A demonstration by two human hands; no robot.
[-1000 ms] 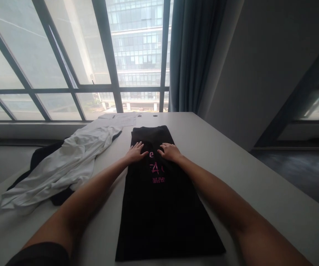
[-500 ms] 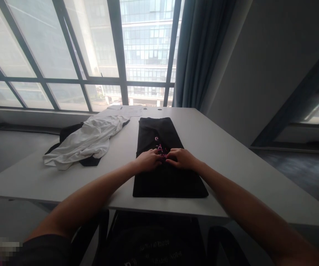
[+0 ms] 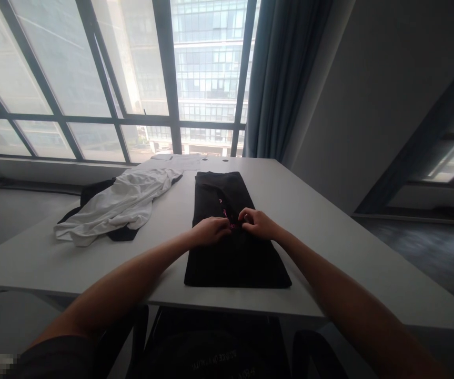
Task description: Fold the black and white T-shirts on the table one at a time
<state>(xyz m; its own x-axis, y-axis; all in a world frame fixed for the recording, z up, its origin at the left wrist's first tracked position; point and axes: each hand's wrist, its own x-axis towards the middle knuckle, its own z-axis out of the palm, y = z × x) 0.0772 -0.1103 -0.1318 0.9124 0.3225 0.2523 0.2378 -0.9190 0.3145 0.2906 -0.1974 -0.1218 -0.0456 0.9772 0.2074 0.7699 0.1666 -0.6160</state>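
Observation:
A black garment (image 3: 234, 263), folded into a long panel, lies lengthwise on the white table with its wide end close to the front edge. Small pink and white print (image 3: 225, 212) shows along its middle, partly swallowed by a crease. My left hand (image 3: 211, 230) has its fingers curled together on the cloth just left of the print. Opposite it, my right hand (image 3: 259, 223) pinches the fabric with thumb and fingers, right of the print. A narrow gap separates the two hands, and the cloth between them is bunched. The fingertips are partly hidden.
On the left of the white table (image 3: 309, 252) a rumpled white garment (image 3: 128, 197) lies over dark cloth (image 3: 126, 233). Papers (image 3: 175, 159) rest at the far end. A dark chair (image 3: 219, 337) stands at the front edge; a curtain (image 3: 276, 79) hangs beyond.
The print, flat and legible before, is now creased and narrowed between my hands. My fingers have drawn the cloth together, and the right hand's fingers are more bent. The view has shifted slightly.

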